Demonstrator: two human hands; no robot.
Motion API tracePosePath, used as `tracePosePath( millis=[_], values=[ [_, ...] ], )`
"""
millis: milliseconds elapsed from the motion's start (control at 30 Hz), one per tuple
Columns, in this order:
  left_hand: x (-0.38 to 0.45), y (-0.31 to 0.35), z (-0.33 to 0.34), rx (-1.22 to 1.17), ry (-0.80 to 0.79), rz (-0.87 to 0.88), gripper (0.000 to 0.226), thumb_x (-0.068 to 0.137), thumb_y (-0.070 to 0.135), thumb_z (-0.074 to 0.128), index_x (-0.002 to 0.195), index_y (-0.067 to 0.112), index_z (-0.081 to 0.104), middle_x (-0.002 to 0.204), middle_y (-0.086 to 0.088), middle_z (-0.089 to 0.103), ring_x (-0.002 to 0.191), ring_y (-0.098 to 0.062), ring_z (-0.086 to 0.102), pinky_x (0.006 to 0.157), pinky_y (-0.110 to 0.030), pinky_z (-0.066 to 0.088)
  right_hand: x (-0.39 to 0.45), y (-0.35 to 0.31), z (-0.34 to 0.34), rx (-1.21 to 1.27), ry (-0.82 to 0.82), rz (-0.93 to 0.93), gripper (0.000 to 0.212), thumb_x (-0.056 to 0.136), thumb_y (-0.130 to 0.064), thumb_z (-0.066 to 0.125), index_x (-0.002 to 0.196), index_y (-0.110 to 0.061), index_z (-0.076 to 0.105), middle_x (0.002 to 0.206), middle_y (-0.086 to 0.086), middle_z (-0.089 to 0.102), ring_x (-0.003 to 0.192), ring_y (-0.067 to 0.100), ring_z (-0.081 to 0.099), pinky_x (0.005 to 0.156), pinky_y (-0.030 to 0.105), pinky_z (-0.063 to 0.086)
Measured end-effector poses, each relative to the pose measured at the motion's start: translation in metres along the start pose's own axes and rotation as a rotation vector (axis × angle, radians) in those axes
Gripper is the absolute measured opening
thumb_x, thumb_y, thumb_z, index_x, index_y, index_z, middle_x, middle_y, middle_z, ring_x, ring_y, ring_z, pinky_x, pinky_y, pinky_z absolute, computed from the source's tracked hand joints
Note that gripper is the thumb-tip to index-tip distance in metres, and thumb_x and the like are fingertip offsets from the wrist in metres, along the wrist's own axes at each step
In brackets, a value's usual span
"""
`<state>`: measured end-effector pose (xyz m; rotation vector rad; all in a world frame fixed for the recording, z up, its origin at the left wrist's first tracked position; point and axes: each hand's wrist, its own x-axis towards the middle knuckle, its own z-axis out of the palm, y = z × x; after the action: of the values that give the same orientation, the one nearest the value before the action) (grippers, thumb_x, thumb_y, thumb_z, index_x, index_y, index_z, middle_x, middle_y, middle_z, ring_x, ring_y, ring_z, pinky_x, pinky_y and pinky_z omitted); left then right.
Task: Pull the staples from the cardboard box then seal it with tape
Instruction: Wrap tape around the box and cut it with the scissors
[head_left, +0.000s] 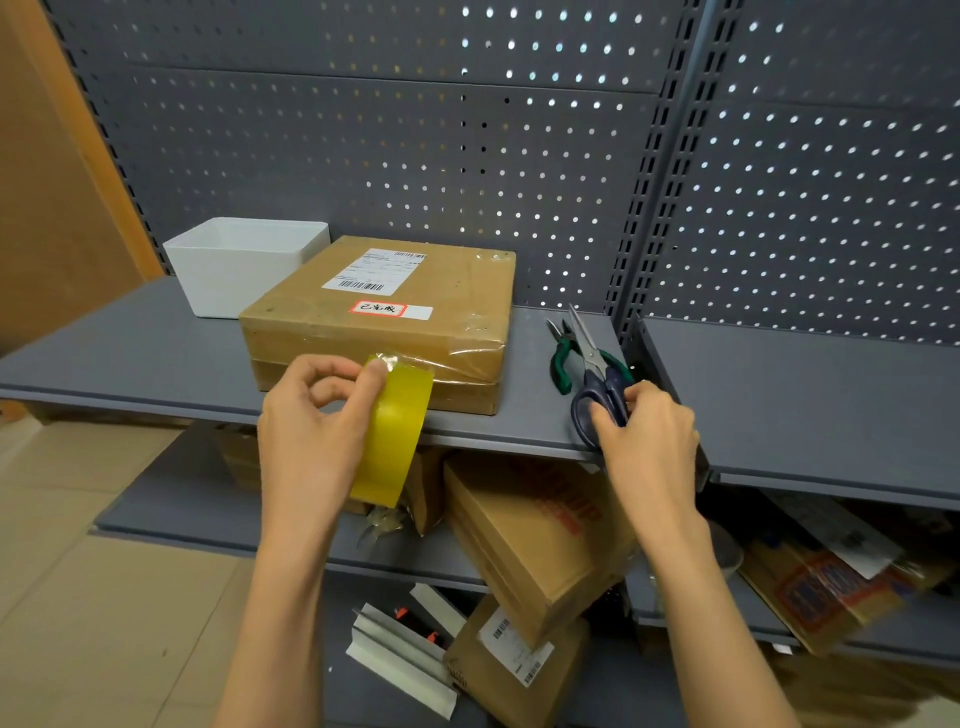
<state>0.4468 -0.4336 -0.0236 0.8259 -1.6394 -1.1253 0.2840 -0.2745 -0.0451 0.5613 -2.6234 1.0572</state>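
A flat cardboard box (384, 312) with a shipping label and clear tape across its top lies on the grey shelf (130, 353). My left hand (306, 431) holds a yellow tape roll (395, 431) in front of the box's near side, thumb pressing the loose tape end at the roll's top. My right hand (649, 447) grips the dark blue handles of the scissors (597, 374) at the shelf's front right, blades pointing away. Green-handled pliers (561, 358) lie just left of the scissors.
A white plastic bin (234, 265) stands behind the box at the left. A perforated grey back panel (467, 130) rises behind the shelf. Lower shelves hold several cardboard boxes (530, 540) and folded white pieces (405, 649). A second shelf (805, 400) adjoins at the right.
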Motion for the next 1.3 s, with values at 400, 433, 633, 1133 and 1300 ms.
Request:
tracePosePath(
  millis=[400, 433, 633, 1133, 1300],
  values=[
    [0.006, -0.011, -0.005, -0.024, 0.008, -0.176, 0.022, 0.076, 0.045, 0.070, 0.073, 0.023, 0.066, 0.054, 0.012, 0.063, 0.063, 0.001, 0.056, 0.059, -0.025, 0.040, 0.002, -0.008, 0.008, -0.120, -0.040, -0.001, 0.026, 0.088, -0.020, 0.064, 0.105, 0.000, 0.058, 0.099, 0.017, 0.065, 0.093, 0.033, 0.062, 0.074, 0.036, 0.048],
    [0.006, -0.012, -0.004, -0.023, -0.003, -0.195, 0.022, 0.076, 0.044, 0.070, 0.074, 0.022, 0.066, 0.053, 0.012, 0.062, 0.067, -0.002, 0.056, 0.060, -0.026, 0.041, 0.002, -0.008, 0.008, -0.121, -0.042, -0.005, 0.026, 0.088, -0.019, 0.064, 0.104, 0.000, 0.059, 0.099, 0.016, 0.065, 0.092, 0.032, 0.062, 0.073, 0.035, 0.048],
    [0.001, -0.014, -0.004, -0.006, -0.026, -0.230, 0.020, 0.077, 0.041, 0.070, 0.077, 0.021, 0.065, 0.056, 0.011, 0.062, 0.067, -0.003, 0.055, 0.059, -0.025, 0.040, 0.002, -0.009, 0.010, -0.142, -0.051, -0.023, 0.025, 0.088, -0.020, 0.064, 0.104, -0.001, 0.062, 0.097, 0.016, 0.065, 0.090, 0.031, 0.063, 0.069, 0.033, 0.048],
    [0.015, 0.007, -0.044, 0.006, 0.085, 0.167, 0.018, 0.069, 0.050, 0.073, 0.073, 0.033, 0.065, 0.052, 0.021, 0.061, 0.051, 0.008, 0.051, 0.052, -0.005, 0.039, 0.014, -0.028, -0.008, -0.003, -0.009, -0.253, 0.026, 0.093, -0.020, 0.053, 0.110, -0.004, 0.064, 0.108, 0.012, 0.063, 0.100, 0.028, 0.058, 0.084, 0.039, 0.047],
    [0.045, 0.013, -0.076, 0.238, 0.136, 0.361, 0.014, 0.071, 0.055, 0.067, 0.077, 0.045, 0.061, 0.070, 0.034, 0.063, 0.065, 0.009, 0.059, 0.067, -0.016, 0.049, 0.021, -0.048, -0.010, 0.074, 0.016, -0.337, 0.024, 0.092, -0.019, 0.053, 0.108, -0.005, 0.066, 0.106, 0.009, 0.064, 0.100, 0.026, 0.058, 0.086, 0.035, 0.042]
  ],
)
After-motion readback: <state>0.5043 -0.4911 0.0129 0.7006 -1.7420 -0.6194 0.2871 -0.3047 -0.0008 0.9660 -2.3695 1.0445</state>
